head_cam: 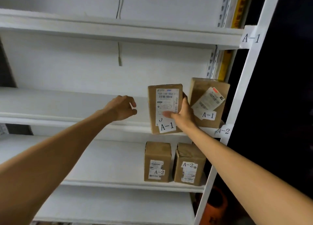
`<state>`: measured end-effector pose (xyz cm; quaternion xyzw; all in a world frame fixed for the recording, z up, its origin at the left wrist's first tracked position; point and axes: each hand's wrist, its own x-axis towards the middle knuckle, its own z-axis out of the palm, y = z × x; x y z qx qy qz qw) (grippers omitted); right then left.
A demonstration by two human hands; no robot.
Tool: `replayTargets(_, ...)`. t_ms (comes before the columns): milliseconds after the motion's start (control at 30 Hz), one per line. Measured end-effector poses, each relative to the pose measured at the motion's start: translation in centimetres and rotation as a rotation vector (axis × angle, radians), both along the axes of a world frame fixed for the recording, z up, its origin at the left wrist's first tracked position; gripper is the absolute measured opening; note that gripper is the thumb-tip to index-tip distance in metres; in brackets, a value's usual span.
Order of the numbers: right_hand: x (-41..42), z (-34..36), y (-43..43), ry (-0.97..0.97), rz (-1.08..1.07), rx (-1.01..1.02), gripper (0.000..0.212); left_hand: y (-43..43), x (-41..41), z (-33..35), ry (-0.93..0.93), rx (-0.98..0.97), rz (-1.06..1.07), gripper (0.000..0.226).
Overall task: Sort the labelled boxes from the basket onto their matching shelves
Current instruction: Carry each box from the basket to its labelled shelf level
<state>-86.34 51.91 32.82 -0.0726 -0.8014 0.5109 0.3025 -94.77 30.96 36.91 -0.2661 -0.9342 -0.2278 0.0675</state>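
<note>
At shelf front: right hand (182, 114) grips A-1 box (165, 106); left hand (124, 108) loosely curled, empty.

A parcel storeroom: white metal shelving (108, 118) with A-1 and A-2 tags (250, 38), labelled cardboard boxes (188, 163).

A single head-worn, wide-angle view is given. The shelving (118, 30) is faced from close in front, at arm's reach, and is seen slightly from below and from its left. Both forearms are brought in from the lower corners of the frame. The upright (249, 75) is bent across the right of the frame by the lens. No second view is supplied.
</note>
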Motion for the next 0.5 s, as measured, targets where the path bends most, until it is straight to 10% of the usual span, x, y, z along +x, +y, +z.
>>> replayTargets(500,-9.0,-2.6,5.3,0.019,-0.043,-0.189,0.1,4.7,-7.7,-0.7,-0.006,-0.035,0.023,0.022)
